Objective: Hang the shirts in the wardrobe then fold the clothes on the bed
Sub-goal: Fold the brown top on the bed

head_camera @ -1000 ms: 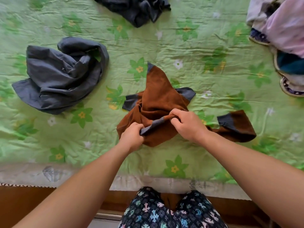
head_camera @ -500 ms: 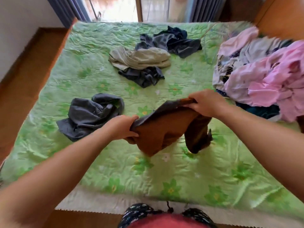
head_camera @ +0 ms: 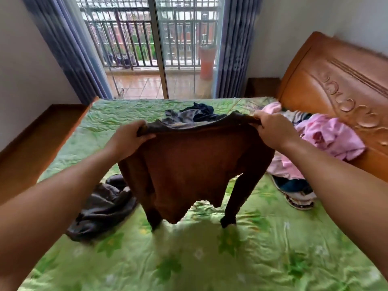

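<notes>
Head view: I see the left hand (head_camera: 130, 137) and right hand (head_camera: 273, 131) each gripping a top corner of the brown shirt (head_camera: 195, 164), spread above the bed (head_camera: 210, 259). It partly hides a grey garment (head_camera: 102, 206) and dark clothes (head_camera: 193, 114); a pink pile (head_camera: 331, 137) lies to the right.

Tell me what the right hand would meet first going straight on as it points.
The brown long-sleeved shirt it grips; beyond that, the right hand aims roughly at the dark crumpled clothes heap, though depth is unclear.
</notes>
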Motion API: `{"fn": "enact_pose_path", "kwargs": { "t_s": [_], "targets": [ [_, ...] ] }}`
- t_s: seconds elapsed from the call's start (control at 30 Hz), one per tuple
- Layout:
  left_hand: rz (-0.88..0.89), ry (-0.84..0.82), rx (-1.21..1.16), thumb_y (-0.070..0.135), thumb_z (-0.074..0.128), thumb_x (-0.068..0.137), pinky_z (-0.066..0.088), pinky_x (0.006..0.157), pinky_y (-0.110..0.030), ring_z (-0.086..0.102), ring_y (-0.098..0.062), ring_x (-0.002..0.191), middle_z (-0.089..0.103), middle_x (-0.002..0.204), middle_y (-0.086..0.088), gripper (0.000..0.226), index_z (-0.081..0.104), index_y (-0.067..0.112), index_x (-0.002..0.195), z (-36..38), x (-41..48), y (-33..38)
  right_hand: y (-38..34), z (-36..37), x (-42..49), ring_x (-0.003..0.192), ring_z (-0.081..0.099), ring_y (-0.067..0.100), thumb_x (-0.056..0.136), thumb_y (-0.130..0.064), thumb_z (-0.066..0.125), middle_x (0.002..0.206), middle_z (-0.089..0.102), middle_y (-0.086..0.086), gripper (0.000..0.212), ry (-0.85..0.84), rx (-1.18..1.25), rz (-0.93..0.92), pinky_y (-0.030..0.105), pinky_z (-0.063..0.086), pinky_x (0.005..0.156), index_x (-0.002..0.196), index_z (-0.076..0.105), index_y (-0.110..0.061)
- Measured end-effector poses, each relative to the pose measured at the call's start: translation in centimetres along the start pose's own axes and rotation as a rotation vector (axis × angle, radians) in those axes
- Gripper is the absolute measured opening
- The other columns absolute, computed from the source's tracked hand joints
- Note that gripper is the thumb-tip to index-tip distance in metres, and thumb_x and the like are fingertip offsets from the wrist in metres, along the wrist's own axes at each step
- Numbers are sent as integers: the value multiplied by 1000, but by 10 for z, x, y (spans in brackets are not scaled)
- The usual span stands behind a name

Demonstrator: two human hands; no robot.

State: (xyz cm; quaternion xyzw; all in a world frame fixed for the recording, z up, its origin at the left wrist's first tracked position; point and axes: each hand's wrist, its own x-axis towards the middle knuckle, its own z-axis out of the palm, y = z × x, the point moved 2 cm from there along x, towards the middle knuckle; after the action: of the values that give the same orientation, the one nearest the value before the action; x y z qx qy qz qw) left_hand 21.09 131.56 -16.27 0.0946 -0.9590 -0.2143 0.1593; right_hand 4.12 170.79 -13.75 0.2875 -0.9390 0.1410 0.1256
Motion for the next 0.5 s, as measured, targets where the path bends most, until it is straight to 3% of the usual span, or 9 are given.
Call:
{"fn": "enact_pose_path", "kwargs": {
  "t_s": [0.17, 0.23, 0.33, 0.5],
  "targets": [
    [233, 22, 256, 40, 70, 90, 46, 65, -41, 59, -33, 70, 52, 71, -3, 33, 45, 22, 78, -54, 22, 23, 15, -35, 7, 90, 66, 45, 99, -42, 53, 98, 69, 23, 32, 117, -17, -4, 46, 50, 74, 115, 64, -16],
    [186, 89, 233, 38, 65, 94, 44, 63, -41, 58, -34, 70, 54, 70, -7, 30, 52, 15, 80, -62, 25, 21, 22, -47, 10, 83, 66, 45, 98, -51, 48, 91, 69, 21, 34, 146, -15, 6, 43, 48, 67, 107, 62, -21],
    [18, 228, 0, 33, 58, 100, 40, 67, -40, 53, -29, 72, 56, 71, -7, 25, 55, 16, 82, -59, 25, 14, 32, -53, 8, 82, 66, 46, 98, -52, 48, 90, 70, 22, 37, 163, -41, -13, 43, 48, 67, 106, 61, -18],
    [27, 195, -56, 38, 53, 101, 36, 69, -34, 52, -17, 76, 55, 73, 4, 24, 58, 20, 86, -31, 25, 15, 50, -37, -2, 90, 67, 44, 94, -63, 43, 99, 69, 26, 57, 64, -128, -25, 41, 47, 69, 115, 62, -15]
  ]
}}
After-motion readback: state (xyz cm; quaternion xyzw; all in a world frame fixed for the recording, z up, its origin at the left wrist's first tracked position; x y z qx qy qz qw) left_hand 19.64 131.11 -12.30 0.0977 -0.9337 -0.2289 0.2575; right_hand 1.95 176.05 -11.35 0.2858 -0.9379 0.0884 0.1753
